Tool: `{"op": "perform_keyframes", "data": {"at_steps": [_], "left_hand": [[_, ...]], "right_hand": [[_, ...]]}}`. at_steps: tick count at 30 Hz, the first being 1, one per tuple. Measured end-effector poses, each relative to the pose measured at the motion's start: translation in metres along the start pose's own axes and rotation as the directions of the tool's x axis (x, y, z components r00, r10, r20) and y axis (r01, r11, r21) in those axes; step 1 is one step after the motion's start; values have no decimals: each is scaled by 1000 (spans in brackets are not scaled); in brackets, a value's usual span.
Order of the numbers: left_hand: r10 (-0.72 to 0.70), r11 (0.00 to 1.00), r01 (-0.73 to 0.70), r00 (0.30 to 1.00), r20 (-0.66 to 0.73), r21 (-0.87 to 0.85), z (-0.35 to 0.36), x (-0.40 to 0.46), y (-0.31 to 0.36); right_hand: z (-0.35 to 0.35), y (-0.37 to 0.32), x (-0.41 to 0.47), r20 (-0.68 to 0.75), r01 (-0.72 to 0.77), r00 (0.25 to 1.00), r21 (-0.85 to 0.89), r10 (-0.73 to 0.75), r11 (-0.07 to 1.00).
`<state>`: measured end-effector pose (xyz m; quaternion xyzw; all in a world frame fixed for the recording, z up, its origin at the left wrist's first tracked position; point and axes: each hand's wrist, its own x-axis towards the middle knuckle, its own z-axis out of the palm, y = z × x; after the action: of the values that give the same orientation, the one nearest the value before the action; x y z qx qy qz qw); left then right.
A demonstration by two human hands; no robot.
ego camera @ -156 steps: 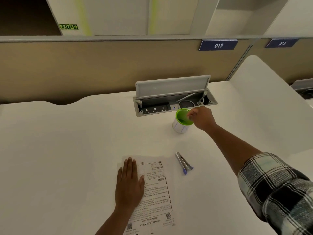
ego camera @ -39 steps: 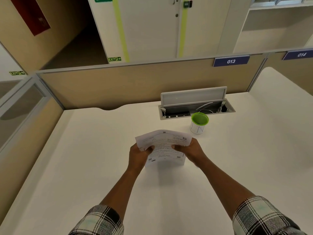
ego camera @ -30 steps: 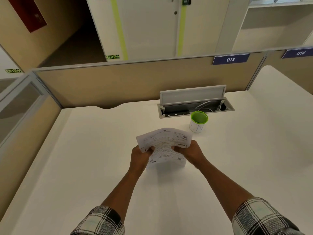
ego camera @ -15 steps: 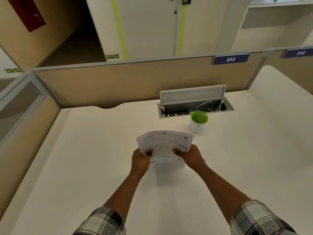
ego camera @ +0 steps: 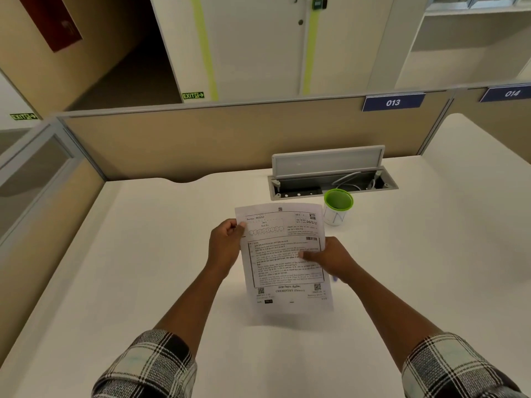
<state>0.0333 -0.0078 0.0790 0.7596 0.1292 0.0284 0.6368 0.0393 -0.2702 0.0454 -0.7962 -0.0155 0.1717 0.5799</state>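
So a moment ago the exam paper was bowed over at the top between the two hands. Now it's opened out flat and you can see the whole front page, chemistry heading at the bottom and all. Go back a bit further and it was lying on the desk under a flat palm.

Right now it's held up off the desk, just in front of the person, tipped slightly to one side, with a soft shadow under its bottom edge. The left hand pinches the upper left edge, thumb on the front and fingers tucked behind. The right hand grips the right edge about halfway down, thumb lying across the print. The green-rimmed cup stands just beyond the top right corner, not touching, in front of the open cable box.

My guess is they're smoothing it out to read it or square it up. If so, I'd keep the pull between the two pinches even, because the hands sit at different heights and that can twist the sheet. Holding it by the margins instead of the text would help too. I'd also bring it a touch closer so the far corner doesn't clip the cup. I can't tell if there's more than one sheet there.
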Motion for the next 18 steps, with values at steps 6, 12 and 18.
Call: {"op": "perform_keyframes", "data": {"at_steps": [6, 12, 18], "left_hand": [[-101, 975, 112, 993, 69, -194, 4, -3, 2], [-133, 952, 201, 951, 280, -230, -1, -3, 4], [-120, 971, 181, 933, 341, -154, 1, -12, -11]], "right_hand": [[-4, 2, -5, 80, -9, 997, 74, 3, 997], [-4, 3, -6, 107, -9, 994, 156, -7, 988], [2, 1, -5, 32, 43, 998, 148, -49, 988]]}}
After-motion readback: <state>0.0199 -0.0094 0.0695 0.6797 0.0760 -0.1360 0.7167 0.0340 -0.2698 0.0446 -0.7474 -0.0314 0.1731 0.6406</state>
